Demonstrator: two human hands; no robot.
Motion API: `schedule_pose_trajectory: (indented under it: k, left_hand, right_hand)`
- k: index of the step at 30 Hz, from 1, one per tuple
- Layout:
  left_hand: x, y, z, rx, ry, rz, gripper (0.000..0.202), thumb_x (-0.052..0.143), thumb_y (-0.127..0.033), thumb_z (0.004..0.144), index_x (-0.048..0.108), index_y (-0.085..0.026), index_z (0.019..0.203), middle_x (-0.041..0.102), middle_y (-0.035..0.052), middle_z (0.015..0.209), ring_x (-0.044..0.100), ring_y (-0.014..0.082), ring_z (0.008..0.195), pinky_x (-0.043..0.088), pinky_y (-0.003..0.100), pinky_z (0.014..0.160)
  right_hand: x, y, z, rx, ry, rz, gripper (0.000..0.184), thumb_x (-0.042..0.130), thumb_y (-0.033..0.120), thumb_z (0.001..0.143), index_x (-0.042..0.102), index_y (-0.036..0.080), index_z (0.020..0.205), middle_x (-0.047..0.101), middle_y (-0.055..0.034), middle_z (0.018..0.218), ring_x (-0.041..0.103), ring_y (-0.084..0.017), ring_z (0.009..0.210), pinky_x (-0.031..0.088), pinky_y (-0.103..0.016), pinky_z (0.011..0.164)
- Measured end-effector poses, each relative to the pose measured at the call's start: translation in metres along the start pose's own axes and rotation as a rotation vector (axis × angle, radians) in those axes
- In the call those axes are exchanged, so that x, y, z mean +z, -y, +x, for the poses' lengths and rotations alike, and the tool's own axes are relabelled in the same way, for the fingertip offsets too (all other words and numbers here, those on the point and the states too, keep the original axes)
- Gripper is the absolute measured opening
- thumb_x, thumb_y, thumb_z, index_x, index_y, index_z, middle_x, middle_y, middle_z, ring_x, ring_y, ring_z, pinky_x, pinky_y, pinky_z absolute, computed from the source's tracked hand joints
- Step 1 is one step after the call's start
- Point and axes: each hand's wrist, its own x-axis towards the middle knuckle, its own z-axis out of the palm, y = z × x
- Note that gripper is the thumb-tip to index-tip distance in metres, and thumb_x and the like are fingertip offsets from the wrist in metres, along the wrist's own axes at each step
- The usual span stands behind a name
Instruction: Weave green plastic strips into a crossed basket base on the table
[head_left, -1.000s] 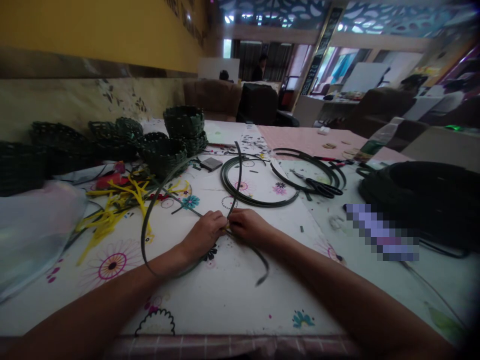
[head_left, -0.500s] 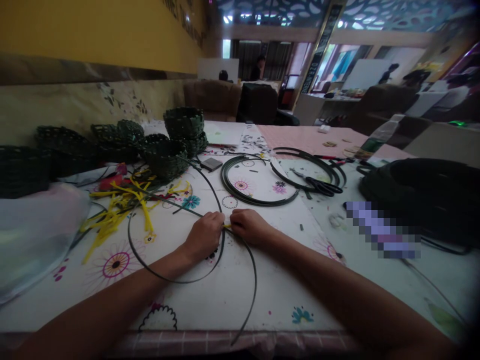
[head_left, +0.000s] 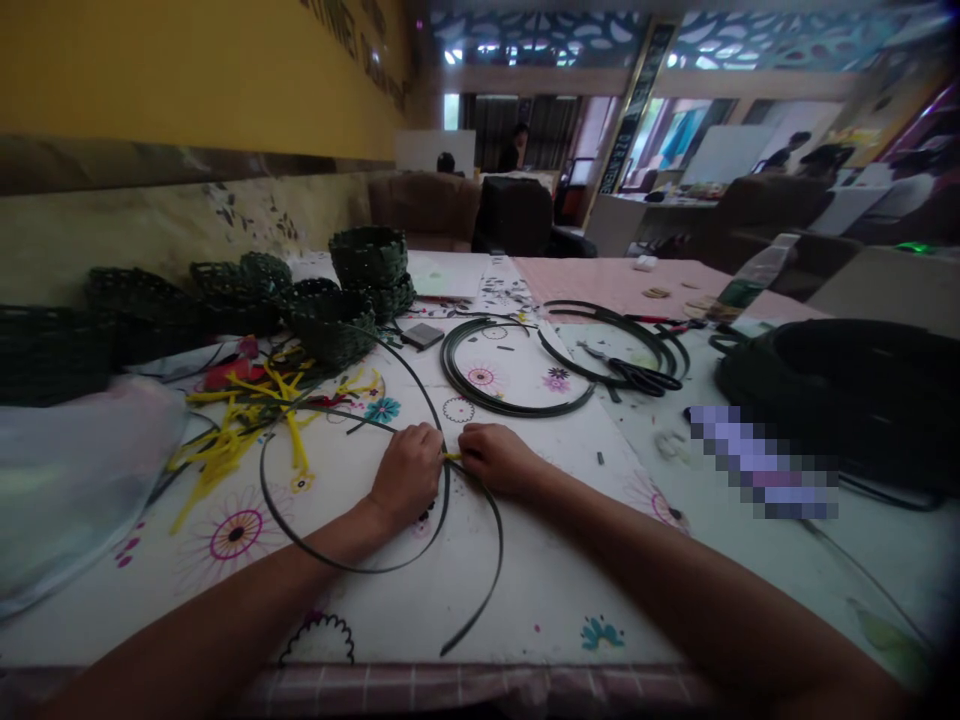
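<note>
My left hand (head_left: 410, 468) is closed in a pinch where dark green flat strips (head_left: 501, 540) cross, above the middle of the table. Close beside it, my right hand (head_left: 491, 456) is also closed, gripping one end of a short yellow tie (head_left: 451, 457) that stretches between the hands. One green strip curves in a wide loop around my left wrist; another bends down from my right hand toward the table's front edge. The fingertips partly hide the crossing, so I cannot tell whether the tie is wrapped around it.
Yellow ties (head_left: 225, 450) lie heaped at left, near dark green woven baskets (head_left: 330, 320) and a clear plastic bag (head_left: 82, 490). Coiled green strips (head_left: 450, 375), scissors (head_left: 645, 375) and a bottle (head_left: 754, 280) are ahead and right. A black bag (head_left: 825, 400) rests at far right.
The free end of the green strip below my right hand has swung left and up a little. Both hands stay together, with slightly more yellow tie showing between them.
</note>
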Motion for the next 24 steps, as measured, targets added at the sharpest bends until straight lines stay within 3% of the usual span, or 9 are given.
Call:
schedule_pose_trajectory:
  k: [11,24]
  left_hand:
    - [-0.008,0.0034,0.0049,0.011,0.046,-0.239,0.01,0.045,-0.014,0.086,0.053,-0.018,0.084,0.062,0.0054,0.087,0.054,0.0214,0.087,0.041,0.035,0.08]
    - [-0.0034,0.0057,0.0047,0.075,0.029,-0.235,0.017,0.039,-0.01,0.087,0.052,-0.018,0.079,0.059,0.0061,0.083,0.053,0.0206,0.085,0.043,0.032,0.08]
  right_hand:
    - [-0.0002,-0.0026,0.0007,-0.023,0.01,0.009,0.014,0.049,0.012,0.076,0.061,0.015,0.068,0.059,-0.0029,0.072,0.044,-0.012,0.062,0.03,-0.024,0.059]
    - [0.0013,0.0042,0.0017,0.097,-0.001,-0.027,0.014,0.05,0.014,0.075,0.062,0.015,0.066,0.062,-0.0041,0.075,0.047,-0.014,0.065,0.028,-0.026,0.06]
